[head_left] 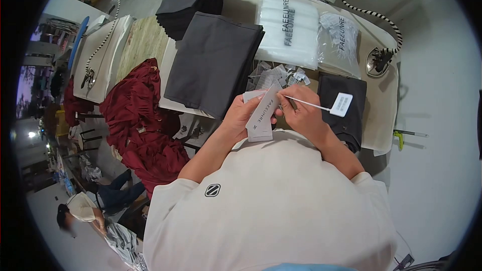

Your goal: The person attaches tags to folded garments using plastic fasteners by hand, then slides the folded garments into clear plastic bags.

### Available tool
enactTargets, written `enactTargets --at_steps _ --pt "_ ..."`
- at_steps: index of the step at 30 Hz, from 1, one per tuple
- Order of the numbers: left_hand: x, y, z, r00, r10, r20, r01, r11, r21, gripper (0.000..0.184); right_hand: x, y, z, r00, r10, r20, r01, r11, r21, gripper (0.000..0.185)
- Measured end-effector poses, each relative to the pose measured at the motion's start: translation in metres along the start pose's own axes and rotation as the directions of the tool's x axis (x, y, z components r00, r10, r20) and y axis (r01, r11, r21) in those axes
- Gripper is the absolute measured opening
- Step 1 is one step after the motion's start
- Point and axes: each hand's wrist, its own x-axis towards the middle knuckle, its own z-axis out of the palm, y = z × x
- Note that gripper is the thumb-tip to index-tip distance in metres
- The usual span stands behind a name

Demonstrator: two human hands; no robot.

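While the left hand [237, 115] has a small set of hang tags [264, 108] pinched between thumb and fingers, the right hand [305, 110] is closed at the fingertips on a thin white strap [315, 105], right up by the top end of the tags. My read: the left grip is just there for support, fanning the tags and steadying them so the right fingertips can get at that end. The strap pokes out past the right hand, with a white label [341, 104] on its end, above a folded black cloth [330, 85]. Loose small tags [275, 76] sit just ahead of both hands, probably for a short reach.

Texture-wise, the hang tags look stiff, flat and rectangular, FAEEUNRE printed on the front one. Strap could be plastic or cord, can't tell. Ahead and left of the left hand, the dark grey cloth [213, 60] is matte and neatly folded; farther left, dark red fabric [133, 103] is all soft crumples. Beyond the hands, a FAEEUNRE plastic pack [271, 15] looks glossy and puffy.
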Motion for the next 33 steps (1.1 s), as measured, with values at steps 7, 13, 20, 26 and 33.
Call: enactTargets --at_steps 7,13,20,26,33 --pt "-0.005 0.002 0.023 0.996 0.080 -0.028 -0.077 0.990 0.114 0.053 -0.005 -0.001 0.006 0.980 0.180 -0.082 -0.170 0.979 0.111 0.012" --pt "-0.006 0.000 0.017 0.986 0.136 0.092 -0.152 0.967 0.204 0.057 -0.009 0.000 0.012 0.975 0.188 -0.122 -0.157 0.961 0.230 0.012" --pt "-0.013 -0.006 0.015 0.959 0.204 0.199 -0.279 0.808 0.519 0.058 -0.013 -0.009 0.015 0.942 0.311 -0.126 -0.256 0.909 0.328 0.027" --pt "-0.013 0.001 0.029 0.960 0.254 0.119 -0.278 0.795 0.539 0.059 -0.022 0.003 0.013 0.845 0.525 0.105 -0.445 0.581 0.681 0.043" --pt "-0.001 -0.005 0.022 0.762 0.461 0.455 -0.516 0.007 0.857 0.079 -0.025 0.011 0.041 0.512 0.795 0.324 -0.649 0.111 0.753 0.044"
